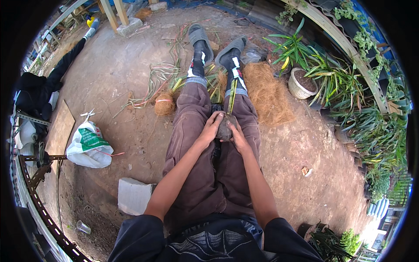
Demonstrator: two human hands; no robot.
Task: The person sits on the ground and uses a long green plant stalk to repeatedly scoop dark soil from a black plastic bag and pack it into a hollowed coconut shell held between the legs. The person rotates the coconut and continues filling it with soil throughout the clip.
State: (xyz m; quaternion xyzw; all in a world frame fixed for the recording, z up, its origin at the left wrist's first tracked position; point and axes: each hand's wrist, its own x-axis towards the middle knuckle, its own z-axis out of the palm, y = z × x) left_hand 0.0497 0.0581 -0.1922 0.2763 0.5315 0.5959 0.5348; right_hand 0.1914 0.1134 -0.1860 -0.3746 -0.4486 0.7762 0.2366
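Between my thighs, my left hand (212,126) and my right hand (237,132) press around a dark ball of soil (224,129). A striped green-and-yellow leafy shoot (232,96) rises from the top of the ball. Left of my legs lies a round ball wrapped in brown fiber (164,104), tied with pink string, with leaves coming out of it. A heap of loose brown coconut fiber (266,93) lies right of my lower legs. Long leafy strips (160,77) and pink string are spread on the ground beyond the wrapped ball.
A white sack (90,147) with scissors (88,114) on top stands at left, near a pale block (135,196) and a plywood board (60,127). At right are a white pot of soil (301,83) and rows of leafy plants (376,131). A clear cup (83,226) lies lower left.
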